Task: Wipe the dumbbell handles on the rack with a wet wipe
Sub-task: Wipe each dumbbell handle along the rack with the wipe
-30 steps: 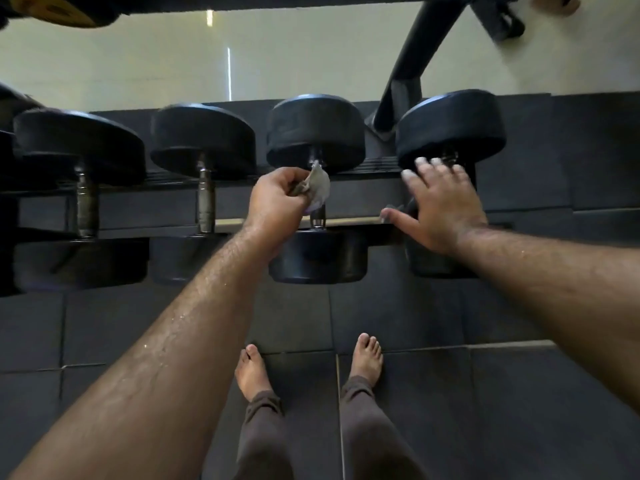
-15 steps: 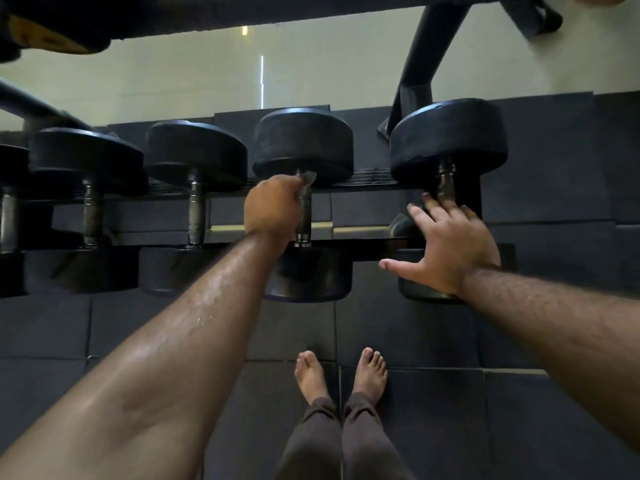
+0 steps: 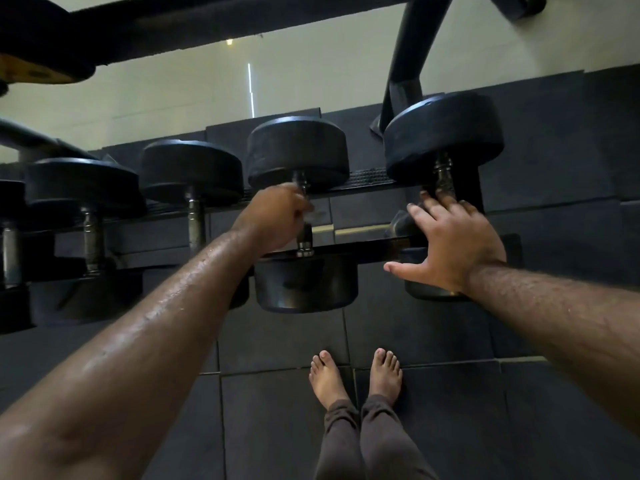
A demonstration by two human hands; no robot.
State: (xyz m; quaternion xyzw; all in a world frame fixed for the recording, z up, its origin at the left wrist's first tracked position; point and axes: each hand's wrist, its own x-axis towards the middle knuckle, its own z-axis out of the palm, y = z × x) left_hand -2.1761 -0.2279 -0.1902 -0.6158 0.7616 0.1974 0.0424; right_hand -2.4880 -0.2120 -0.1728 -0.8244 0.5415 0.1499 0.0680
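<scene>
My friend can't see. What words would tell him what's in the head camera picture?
A person's left hand grips the handle of a black dumbbell on a rack, while the right hand rests on the next dumbbell to the right. More dumbbells sit to the left, and bare feet stand on dark floor mats.

A gym. A rack (image 3: 363,242) carries a row of black round-headed dumbbells (image 3: 298,216) with metal handles, level with the fingers (image 3: 446,206). Below them, dark rubber mat tiles (image 3: 277,420) cover the floor, and a black equipment frame (image 3: 412,46) stands beyond against a pale wall (image 3: 311,74).
</scene>
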